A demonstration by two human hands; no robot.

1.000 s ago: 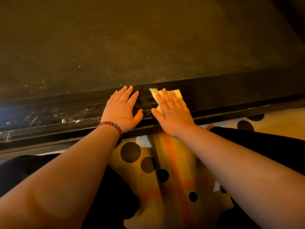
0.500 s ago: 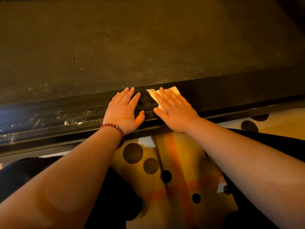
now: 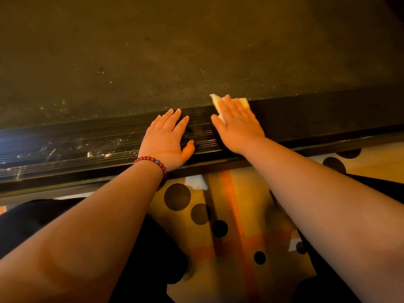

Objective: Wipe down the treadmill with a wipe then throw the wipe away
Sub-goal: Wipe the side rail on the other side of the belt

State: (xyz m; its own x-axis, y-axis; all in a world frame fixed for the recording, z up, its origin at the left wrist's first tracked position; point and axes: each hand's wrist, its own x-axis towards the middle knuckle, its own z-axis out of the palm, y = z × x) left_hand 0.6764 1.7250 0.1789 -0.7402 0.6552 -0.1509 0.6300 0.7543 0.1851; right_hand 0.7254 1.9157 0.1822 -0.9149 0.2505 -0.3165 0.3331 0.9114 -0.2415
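Note:
The treadmill fills the upper half of the view: a dark belt and, nearer me, a black ribbed side rail. My right hand lies flat with straight fingers, pressing a pale folded wipe onto the rail's far edge where it meets the belt. Most of the wipe is hidden under the fingers. My left hand, with a red bead bracelet at the wrist, rests flat on the rail just to the left, fingers spread and holding nothing.
Pale crumbs and dust lie on the rail left of my left hand. A yellow rug with black dots and an orange stripe covers the floor in front of the treadmill. My dark-clothed knees are at the bottom.
My right hand has slid the wipe to the right and farther up the rail toward the belt edge. My left hand has stayed in place on the rail.

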